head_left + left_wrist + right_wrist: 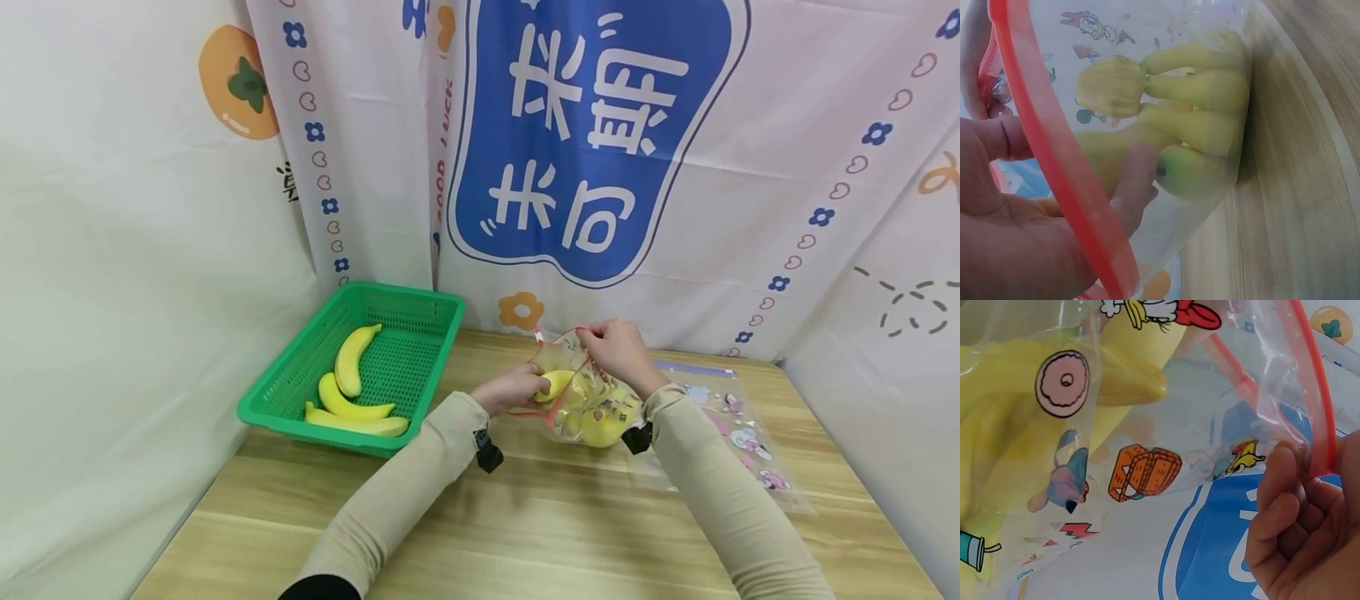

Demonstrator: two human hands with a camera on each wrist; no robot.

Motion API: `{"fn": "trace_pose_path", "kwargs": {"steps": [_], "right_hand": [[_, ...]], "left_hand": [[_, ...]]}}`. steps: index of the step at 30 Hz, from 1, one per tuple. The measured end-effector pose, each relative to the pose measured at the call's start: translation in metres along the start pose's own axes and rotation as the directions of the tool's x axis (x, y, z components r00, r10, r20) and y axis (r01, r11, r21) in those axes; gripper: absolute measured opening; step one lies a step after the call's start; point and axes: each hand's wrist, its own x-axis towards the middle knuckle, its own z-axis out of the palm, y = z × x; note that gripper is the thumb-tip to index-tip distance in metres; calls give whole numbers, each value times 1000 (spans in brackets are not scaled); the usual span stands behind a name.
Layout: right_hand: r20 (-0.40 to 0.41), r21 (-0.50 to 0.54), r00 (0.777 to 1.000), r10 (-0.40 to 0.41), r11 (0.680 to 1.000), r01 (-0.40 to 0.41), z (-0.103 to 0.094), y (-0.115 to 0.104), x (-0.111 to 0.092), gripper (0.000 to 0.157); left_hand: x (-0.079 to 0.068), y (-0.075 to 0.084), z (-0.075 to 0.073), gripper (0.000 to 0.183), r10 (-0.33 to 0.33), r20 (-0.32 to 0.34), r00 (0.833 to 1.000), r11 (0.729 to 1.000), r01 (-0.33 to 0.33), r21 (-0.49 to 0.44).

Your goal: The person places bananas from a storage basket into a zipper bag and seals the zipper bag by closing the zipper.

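Note:
A clear printed zip bag (564, 402) with a red edge stands on its side on the table, its mouth towards the left. My right hand (618, 350) pinches the top of that red rim (1319, 425), the other fingers curled. At the mouth, my left hand (513, 389) grips a yellow banana (557, 383), fingers reaching inside the bag. Through the plastic in the left wrist view, a bunch of bananas (1210, 94) lies deeper in the bag. The held banana is partly hidden by the hand and the red rim.
To the left, a green plastic basket (258, 410) holds three loose bananas (356, 423). A second clear printed bag (738, 429) lies flat on the wooden table (525, 533) at the right, partly under my right forearm. A printed curtain (390, 192) hangs behind the table.

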Motion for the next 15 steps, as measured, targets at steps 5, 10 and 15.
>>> {"fn": "trace_pose_path", "kwargs": {"steps": [5, 10, 15], "right_hand": [[2, -1, 1000, 5, 1000, -5, 0, -2, 0, 46], [4, 13, 1000, 5, 1000, -5, -1, -3, 0, 47], [-5, 2, 1000, -4, 1000, 4, -2, -1, 2, 44]], "left_hand": [[1, 1, 0, 30, 18, 32, 999, 1000, -18, -5], [2, 0, -1, 35, 15, 46, 999, 1000, -15, -8], [2, -1, -1, 44, 22, -8, 1000, 998, -21, 53]]}}
